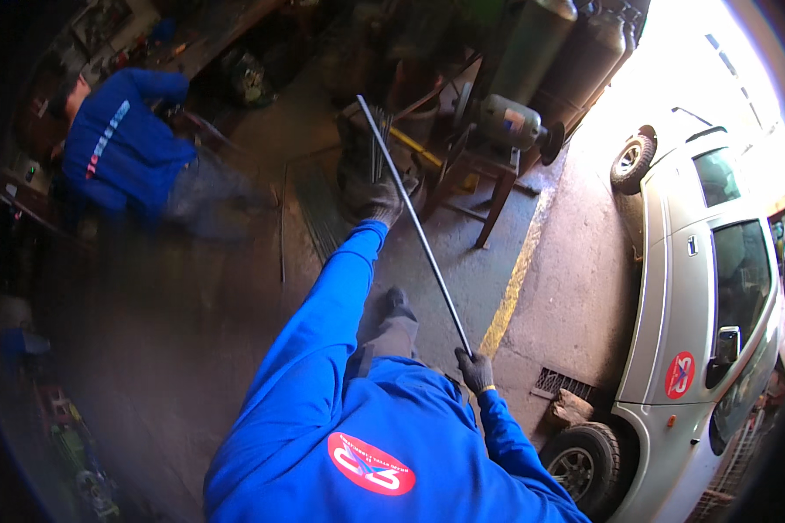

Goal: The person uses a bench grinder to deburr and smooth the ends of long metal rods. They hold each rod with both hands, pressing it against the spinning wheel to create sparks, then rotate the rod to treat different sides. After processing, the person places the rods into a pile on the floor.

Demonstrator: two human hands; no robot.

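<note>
A long, thin grey metal rod (432, 261) slants across the middle, from the dark rack area at the back down to my waist on the right. Near its lower end my right hand (475, 370), in a dark glove, is closed around it. Farther up, my left hand (384, 202) reaches forward in a grey glove, the rod running along its palm side and its fingers curled about it, partly lost in shadow. Just beyond the left hand stands a bundle of thin rods (378, 152). Both my arms wear blue sleeves.
A grinder-like motor (510, 122) sits on a metal stand (488, 179), with large gas cylinders (532, 44) behind. On the right is a silver vehicle (672, 322), beyond a yellow floor line (515, 279). A co-worker in blue (131, 144) bends at a bench on the left.
</note>
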